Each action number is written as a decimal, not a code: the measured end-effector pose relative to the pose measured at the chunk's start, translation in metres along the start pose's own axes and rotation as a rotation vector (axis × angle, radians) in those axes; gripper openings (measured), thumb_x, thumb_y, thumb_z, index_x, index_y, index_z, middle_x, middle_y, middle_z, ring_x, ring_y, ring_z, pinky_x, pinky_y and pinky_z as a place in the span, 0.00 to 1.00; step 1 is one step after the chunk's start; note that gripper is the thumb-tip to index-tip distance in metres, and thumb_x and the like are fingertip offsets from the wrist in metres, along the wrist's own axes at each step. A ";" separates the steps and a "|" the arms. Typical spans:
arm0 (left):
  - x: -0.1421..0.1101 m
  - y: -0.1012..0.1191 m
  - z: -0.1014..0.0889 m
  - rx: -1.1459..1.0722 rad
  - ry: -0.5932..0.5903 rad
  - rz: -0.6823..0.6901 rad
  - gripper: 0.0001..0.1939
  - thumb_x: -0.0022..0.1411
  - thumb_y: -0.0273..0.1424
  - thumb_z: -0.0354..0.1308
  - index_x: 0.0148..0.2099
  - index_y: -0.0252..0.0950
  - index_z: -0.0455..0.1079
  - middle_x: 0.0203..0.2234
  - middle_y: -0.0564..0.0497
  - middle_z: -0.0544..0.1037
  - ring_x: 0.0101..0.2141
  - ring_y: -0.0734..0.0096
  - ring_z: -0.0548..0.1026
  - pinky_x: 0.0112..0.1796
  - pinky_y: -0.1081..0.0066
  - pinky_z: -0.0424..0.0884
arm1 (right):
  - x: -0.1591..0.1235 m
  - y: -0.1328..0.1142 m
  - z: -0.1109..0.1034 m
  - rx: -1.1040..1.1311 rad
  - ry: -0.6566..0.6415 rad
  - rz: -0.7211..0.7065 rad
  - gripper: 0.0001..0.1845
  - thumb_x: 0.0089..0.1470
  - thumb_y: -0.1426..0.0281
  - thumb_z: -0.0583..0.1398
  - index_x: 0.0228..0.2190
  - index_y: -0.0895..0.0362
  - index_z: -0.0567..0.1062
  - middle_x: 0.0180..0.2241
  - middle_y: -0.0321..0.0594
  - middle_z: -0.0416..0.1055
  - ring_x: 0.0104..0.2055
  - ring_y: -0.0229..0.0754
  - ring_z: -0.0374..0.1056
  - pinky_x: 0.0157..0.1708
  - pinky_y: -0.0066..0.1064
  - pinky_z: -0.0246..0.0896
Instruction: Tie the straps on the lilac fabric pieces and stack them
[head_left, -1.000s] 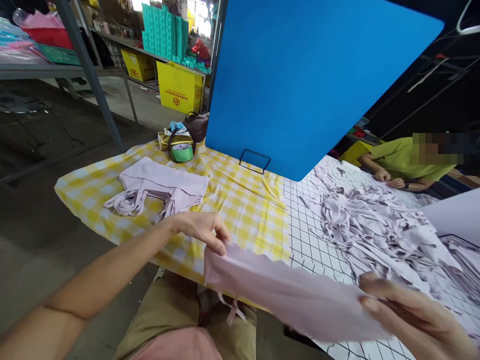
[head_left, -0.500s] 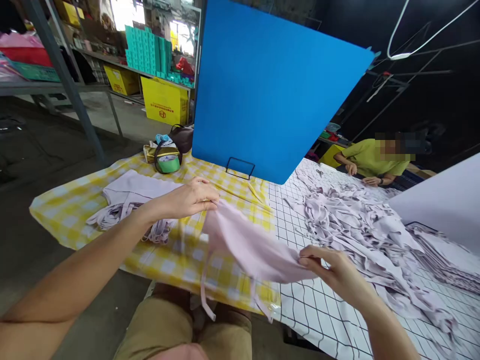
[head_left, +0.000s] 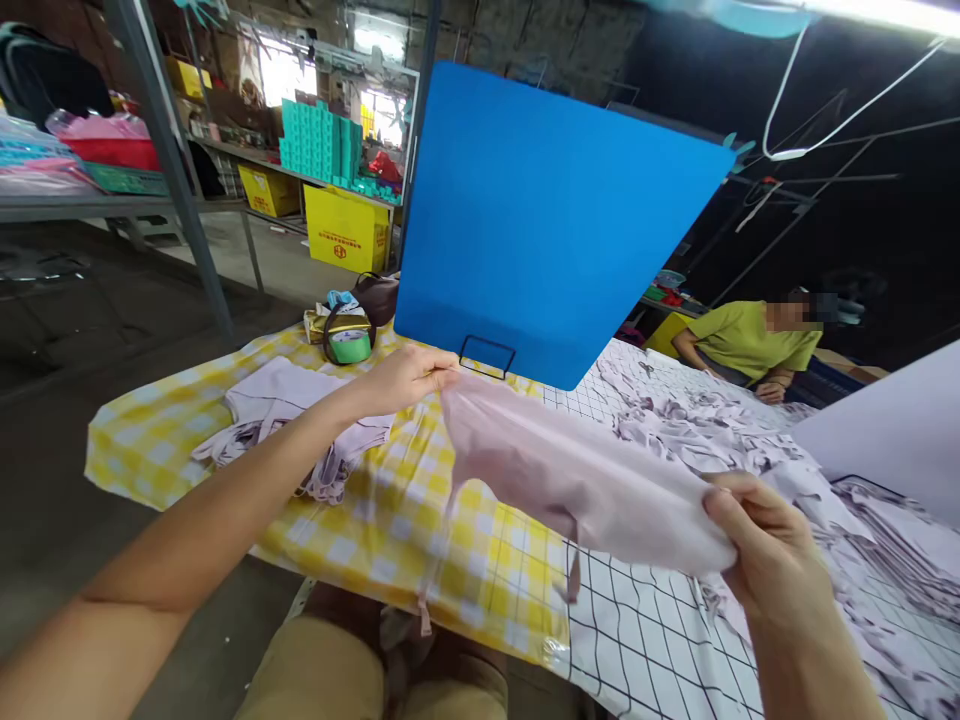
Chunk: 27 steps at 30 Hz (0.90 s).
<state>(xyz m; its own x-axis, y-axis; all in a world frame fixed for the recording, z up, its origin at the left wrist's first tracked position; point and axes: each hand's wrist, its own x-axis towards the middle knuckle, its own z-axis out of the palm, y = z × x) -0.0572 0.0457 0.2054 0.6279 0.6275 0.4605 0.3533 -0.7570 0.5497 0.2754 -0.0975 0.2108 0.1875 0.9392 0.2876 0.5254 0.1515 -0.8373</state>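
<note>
A pale pink garment (head_left: 570,460) with thin hanging straps is stretched between my two hands above the table. My left hand (head_left: 412,378) pinches its upper left corner. At the other end, my right hand (head_left: 765,530) grips the fabric between thumb and fingers. One strap dangles near the table's front edge, and another hangs under the middle of the cloth. Left of the held piece, a stack of similar pale garments (head_left: 281,390) lies on the yellow checked cloth (head_left: 157,430), partly covered by my left forearm.
A large blue board (head_left: 555,220) stands behind my hands. Loose pale garments (head_left: 727,430) heap up at right, beside a neat pile (head_left: 900,540). Green tape (head_left: 350,346) sits at the table's back left. Across the table is a person in a yellow-green shirt (head_left: 750,340).
My right hand has moved right and the garment is pulled wider and flatter. My left hand has shifted slightly right and up. The view has tilted a little upward.
</note>
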 end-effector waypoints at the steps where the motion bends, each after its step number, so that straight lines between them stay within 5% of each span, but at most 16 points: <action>1: 0.001 0.000 -0.001 -0.040 0.005 -0.009 0.16 0.62 0.37 0.44 0.27 0.34 0.64 0.20 0.55 0.64 0.25 0.75 0.64 0.28 0.75 0.58 | 0.001 0.001 0.000 0.028 0.076 0.018 0.18 0.38 0.53 0.65 0.20 0.55 0.74 0.19 0.36 0.66 0.19 0.35 0.58 0.14 0.25 0.52; 3: 0.002 0.001 -0.002 -0.117 0.003 -0.031 0.16 0.62 0.37 0.45 0.26 0.34 0.62 0.19 0.57 0.59 0.22 0.77 0.60 0.26 0.75 0.55 | 0.002 0.003 0.000 0.059 0.167 0.025 0.18 0.36 0.52 0.66 0.20 0.55 0.74 0.19 0.36 0.65 0.19 0.35 0.57 0.14 0.25 0.51; 6: 0.003 0.000 -0.003 -0.164 0.004 -0.051 0.16 0.62 0.38 0.45 0.27 0.34 0.62 0.19 0.57 0.57 0.22 0.78 0.57 0.25 0.75 0.52 | 0.003 0.002 0.000 0.053 0.122 0.000 0.18 0.35 0.53 0.67 0.19 0.54 0.74 0.20 0.37 0.67 0.21 0.37 0.59 0.16 0.27 0.54; 12: 0.001 -0.002 -0.006 -0.167 0.008 -0.034 0.17 0.63 0.39 0.46 0.26 0.34 0.60 0.20 0.56 0.58 0.23 0.77 0.59 0.26 0.75 0.54 | 0.006 -0.004 -0.001 0.071 0.147 0.022 0.18 0.33 0.53 0.67 0.19 0.54 0.74 0.22 0.38 0.67 0.22 0.37 0.59 0.16 0.26 0.53; 18: -0.014 0.016 -0.023 -0.401 -0.073 0.042 0.22 0.59 0.48 0.48 0.24 0.34 0.59 0.23 0.52 0.64 0.26 0.73 0.64 0.28 0.73 0.61 | -0.003 -0.009 -0.008 0.253 0.176 0.080 0.18 0.31 0.53 0.68 0.18 0.54 0.73 0.19 0.36 0.66 0.19 0.35 0.57 0.13 0.25 0.51; 21: -0.018 0.014 -0.024 -0.492 -0.095 0.055 0.24 0.58 0.49 0.49 0.23 0.34 0.57 0.23 0.52 0.64 0.26 0.73 0.63 0.28 0.73 0.61 | -0.003 -0.003 -0.006 0.230 0.028 0.155 0.18 0.34 0.54 0.68 0.19 0.55 0.72 0.19 0.37 0.65 0.18 0.35 0.57 0.13 0.25 0.50; 24: -0.015 -0.010 -0.001 -0.399 -0.124 -0.043 0.21 0.59 0.45 0.48 0.23 0.34 0.57 0.21 0.54 0.62 0.25 0.75 0.62 0.27 0.74 0.60 | 0.010 0.020 0.014 0.101 -0.121 0.206 0.18 0.41 0.53 0.62 0.21 0.56 0.71 0.19 0.36 0.64 0.20 0.36 0.59 0.16 0.26 0.52; 27: -0.016 -0.046 0.045 -0.094 -0.213 -0.257 0.17 0.61 0.39 0.44 0.25 0.34 0.60 0.21 0.54 0.64 0.25 0.73 0.65 0.29 0.74 0.62 | 0.020 0.055 0.044 -0.187 -0.126 0.149 0.17 0.45 0.54 0.58 0.23 0.55 0.70 0.23 0.38 0.67 0.26 0.42 0.64 0.23 0.30 0.58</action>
<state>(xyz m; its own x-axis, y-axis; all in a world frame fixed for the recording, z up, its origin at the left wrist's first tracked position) -0.0525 0.0622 0.1416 0.6608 0.7357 0.1487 0.4590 -0.5529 0.6954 0.2720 -0.0566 0.1499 0.1752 0.9797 0.0977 0.6461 -0.0396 -0.7622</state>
